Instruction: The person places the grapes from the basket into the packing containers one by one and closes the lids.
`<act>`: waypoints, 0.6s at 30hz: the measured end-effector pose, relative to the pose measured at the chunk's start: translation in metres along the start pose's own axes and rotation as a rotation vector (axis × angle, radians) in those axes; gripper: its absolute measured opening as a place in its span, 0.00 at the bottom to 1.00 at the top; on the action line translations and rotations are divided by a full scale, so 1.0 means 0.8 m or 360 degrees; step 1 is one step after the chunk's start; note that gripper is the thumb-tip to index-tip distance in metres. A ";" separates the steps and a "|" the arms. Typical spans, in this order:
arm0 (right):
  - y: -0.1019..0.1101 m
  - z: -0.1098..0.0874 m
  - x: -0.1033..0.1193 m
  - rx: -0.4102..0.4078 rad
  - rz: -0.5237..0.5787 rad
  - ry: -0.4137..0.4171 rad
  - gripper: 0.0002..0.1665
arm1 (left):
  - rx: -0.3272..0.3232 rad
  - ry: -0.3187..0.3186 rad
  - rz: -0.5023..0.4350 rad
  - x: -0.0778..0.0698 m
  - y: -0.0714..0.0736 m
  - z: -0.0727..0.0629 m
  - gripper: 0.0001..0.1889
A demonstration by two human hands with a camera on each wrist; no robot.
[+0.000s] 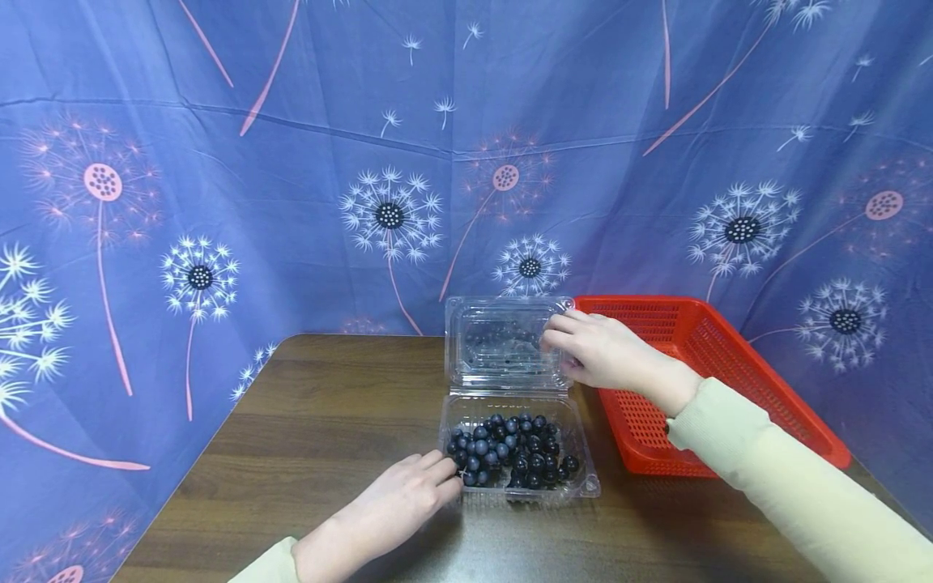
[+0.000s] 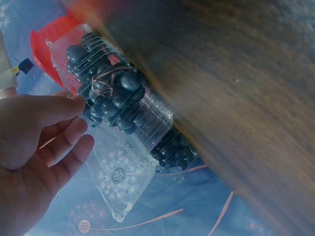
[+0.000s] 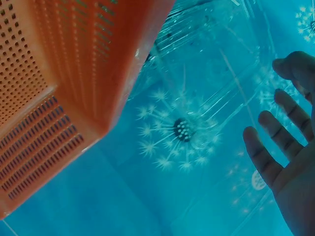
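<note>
A clear plastic clamshell box (image 1: 579, 484) stands on the table with its lid (image 1: 503, 372) raised behind it. Dark grapes (image 1: 503, 445) lie inside, some dull and bluish, others glossy black. At the box's near left corner, my left hand (image 1: 411, 494) pinches the rim; its thumb tip shows against the edge in the left wrist view. My right hand (image 1: 601, 348) is up by the right edge of the raised lid, overlapping it in the head view. Its fingers (image 3: 283, 132) are spread and hold nothing in the right wrist view.
A red perforated plastic basket (image 1: 776, 380) stands to the right of the box, under my right forearm. The brown wooden table (image 1: 328, 405) backs onto a blue cloth (image 1: 291, 202) printed with dandelions, which hangs close behind and on both sides.
</note>
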State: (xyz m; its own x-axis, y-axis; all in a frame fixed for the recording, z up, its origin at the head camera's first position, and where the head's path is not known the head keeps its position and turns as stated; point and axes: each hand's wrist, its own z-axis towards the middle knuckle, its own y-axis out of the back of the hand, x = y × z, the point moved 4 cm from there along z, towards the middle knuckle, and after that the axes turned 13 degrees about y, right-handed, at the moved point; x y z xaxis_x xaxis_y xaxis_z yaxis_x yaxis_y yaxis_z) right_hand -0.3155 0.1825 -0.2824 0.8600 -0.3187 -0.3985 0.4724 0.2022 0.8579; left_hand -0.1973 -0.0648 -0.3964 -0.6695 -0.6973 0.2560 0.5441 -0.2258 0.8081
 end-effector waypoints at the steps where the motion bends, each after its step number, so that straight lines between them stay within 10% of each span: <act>1: -0.001 0.000 -0.003 -0.0003 0.0001 -0.0015 0.16 | 0.0001 0.0000 -0.0001 0.000 0.000 0.000 0.07; 18: -0.018 -0.005 -0.054 -0.0028 0.0025 -0.0231 0.23 | 0.0015 0.0005 -0.0016 -0.001 0.001 0.001 0.07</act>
State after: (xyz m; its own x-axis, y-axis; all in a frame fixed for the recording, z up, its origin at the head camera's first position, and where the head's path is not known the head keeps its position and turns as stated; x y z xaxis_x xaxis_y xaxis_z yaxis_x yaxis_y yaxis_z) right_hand -0.3589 0.1969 -0.2785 0.8309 -0.4457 -0.3330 0.4636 0.2237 0.8573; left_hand -0.1967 -0.0639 -0.3959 -0.6732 -0.6972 0.2463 0.5328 -0.2263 0.8154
